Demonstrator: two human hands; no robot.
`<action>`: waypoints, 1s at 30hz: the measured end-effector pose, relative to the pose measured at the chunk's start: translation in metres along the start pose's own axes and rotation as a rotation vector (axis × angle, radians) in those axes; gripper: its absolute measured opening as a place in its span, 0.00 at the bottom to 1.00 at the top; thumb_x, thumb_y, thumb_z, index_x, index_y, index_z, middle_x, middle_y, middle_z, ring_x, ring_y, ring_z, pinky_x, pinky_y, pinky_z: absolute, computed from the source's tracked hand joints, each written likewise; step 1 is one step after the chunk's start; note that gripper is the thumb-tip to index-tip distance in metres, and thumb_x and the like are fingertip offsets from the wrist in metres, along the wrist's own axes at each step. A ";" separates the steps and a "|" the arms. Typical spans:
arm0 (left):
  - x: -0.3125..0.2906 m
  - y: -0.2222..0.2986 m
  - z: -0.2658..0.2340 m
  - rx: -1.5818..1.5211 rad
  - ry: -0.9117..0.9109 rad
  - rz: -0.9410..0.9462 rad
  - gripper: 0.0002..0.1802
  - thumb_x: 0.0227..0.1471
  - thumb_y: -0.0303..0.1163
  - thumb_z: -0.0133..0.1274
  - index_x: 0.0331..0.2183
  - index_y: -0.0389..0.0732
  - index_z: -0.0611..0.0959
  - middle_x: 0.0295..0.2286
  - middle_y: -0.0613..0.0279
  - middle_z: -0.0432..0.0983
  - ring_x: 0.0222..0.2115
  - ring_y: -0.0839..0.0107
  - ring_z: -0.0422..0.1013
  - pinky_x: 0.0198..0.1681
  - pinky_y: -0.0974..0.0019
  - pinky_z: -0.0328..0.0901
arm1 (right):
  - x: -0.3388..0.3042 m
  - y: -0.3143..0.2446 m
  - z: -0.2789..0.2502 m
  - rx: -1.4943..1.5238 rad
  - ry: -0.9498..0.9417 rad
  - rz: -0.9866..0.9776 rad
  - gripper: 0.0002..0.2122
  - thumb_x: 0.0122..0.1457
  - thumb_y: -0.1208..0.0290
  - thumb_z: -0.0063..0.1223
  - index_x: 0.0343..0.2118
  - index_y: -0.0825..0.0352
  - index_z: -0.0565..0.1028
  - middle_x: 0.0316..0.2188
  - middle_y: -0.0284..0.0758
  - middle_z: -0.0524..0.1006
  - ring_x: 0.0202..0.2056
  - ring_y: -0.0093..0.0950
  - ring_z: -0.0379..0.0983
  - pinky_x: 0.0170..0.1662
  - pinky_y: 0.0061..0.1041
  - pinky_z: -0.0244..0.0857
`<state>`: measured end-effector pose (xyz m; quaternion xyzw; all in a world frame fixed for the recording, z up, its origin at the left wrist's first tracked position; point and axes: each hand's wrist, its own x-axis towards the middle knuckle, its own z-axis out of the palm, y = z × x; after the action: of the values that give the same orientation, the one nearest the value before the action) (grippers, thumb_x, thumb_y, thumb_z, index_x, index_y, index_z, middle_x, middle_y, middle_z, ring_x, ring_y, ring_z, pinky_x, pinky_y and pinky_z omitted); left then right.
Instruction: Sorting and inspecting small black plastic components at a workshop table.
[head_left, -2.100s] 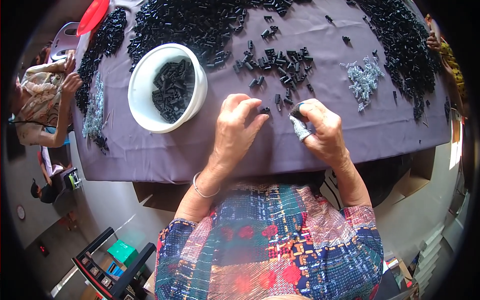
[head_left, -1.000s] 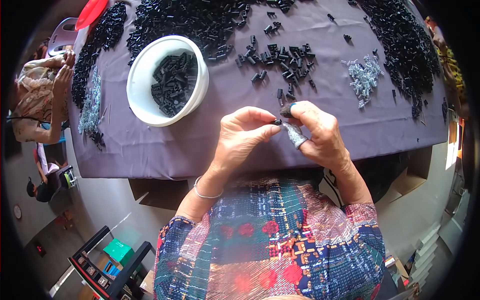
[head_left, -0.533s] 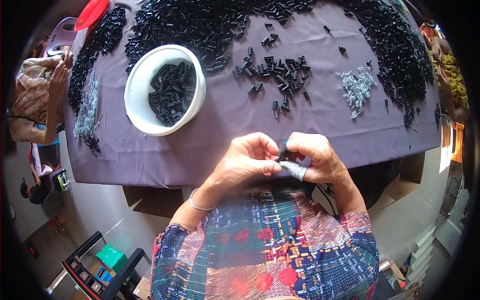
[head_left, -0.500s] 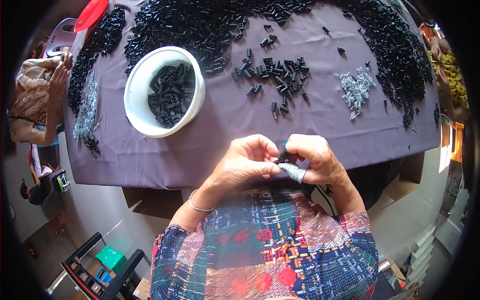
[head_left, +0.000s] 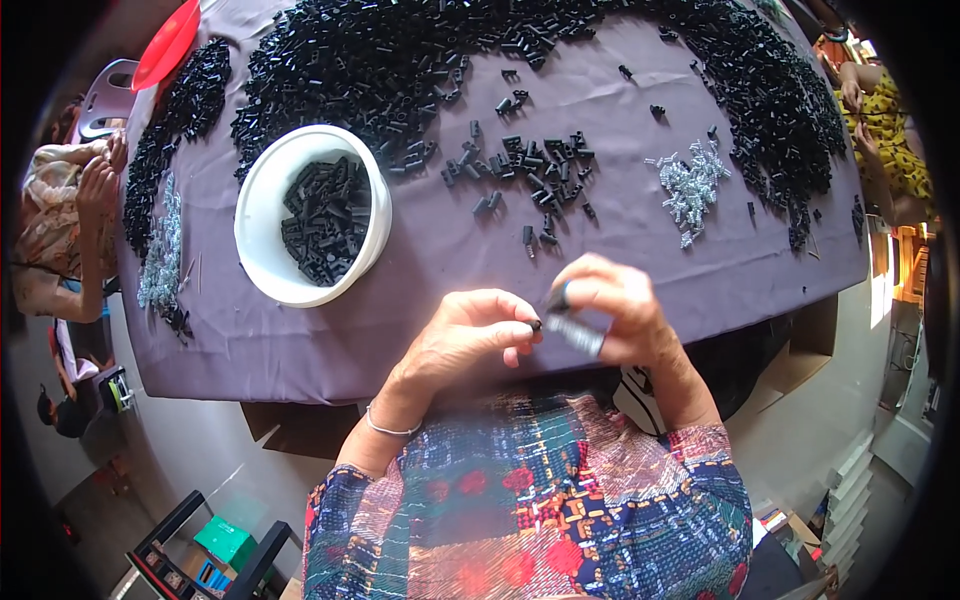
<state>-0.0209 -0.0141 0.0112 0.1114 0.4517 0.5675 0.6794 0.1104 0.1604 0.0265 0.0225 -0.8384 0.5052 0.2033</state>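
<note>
Above the table's near edge, my left hand (head_left: 455,335) is closed, pinching a small black plastic piece (head_left: 536,325) between thumb and fingertips. My right hand (head_left: 625,308) is just to its right, blurred by motion. Its thumb wears a grey wrap (head_left: 576,334), and something dark covers or sits at its index fingertip. Whether a part is held there is unclear. Beyond my hands lie several loose black plastic pieces (head_left: 545,170), shaped like short tubes. On the left, a white tub (head_left: 258,290) holds many similar black pieces.
A large heap of black pieces (head_left: 330,70) spans the far side, with another heap (head_left: 785,120) at right. Small silvery metal parts lie in piles at right (head_left: 690,190) and left (head_left: 162,250). A red bowl (head_left: 165,50) is far left. Other people sit at both sides.
My hands have come apart after touching at the fingertips. The left keeps a small black piece, and the right is moving. The whole view has shifted slightly.
</note>
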 end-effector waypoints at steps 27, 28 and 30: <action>0.009 -0.018 -0.008 -0.222 0.003 0.168 0.07 0.51 0.24 0.54 0.35 0.35 0.78 0.29 0.59 0.75 0.28 0.74 0.71 0.32 0.73 0.67 | 0.046 0.026 0.035 -0.901 0.083 0.432 0.08 0.43 0.67 0.56 0.23 0.64 0.71 0.25 0.34 0.72 0.30 0.34 0.72 0.31 0.37 0.63; 0.010 -0.019 -0.009 -0.231 -0.005 0.175 0.07 0.52 0.24 0.54 0.36 0.35 0.78 0.29 0.59 0.75 0.28 0.74 0.71 0.32 0.73 0.67 | 0.042 0.031 0.038 -0.936 0.132 0.351 0.08 0.42 0.68 0.55 0.23 0.64 0.70 0.24 0.33 0.71 0.30 0.33 0.71 0.31 0.35 0.60; 0.009 -0.018 -0.008 -0.237 0.002 0.179 0.07 0.52 0.24 0.53 0.36 0.35 0.78 0.29 0.59 0.75 0.27 0.74 0.71 0.32 0.73 0.67 | 0.038 0.033 0.038 -0.933 0.225 0.197 0.08 0.43 0.68 0.55 0.23 0.64 0.69 0.23 0.33 0.70 0.29 0.33 0.70 0.31 0.34 0.59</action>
<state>-0.0152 -0.0155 -0.0099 0.0695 0.3704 0.6754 0.6339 0.0556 0.1500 -0.0031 -0.2051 -0.9463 0.0920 0.2325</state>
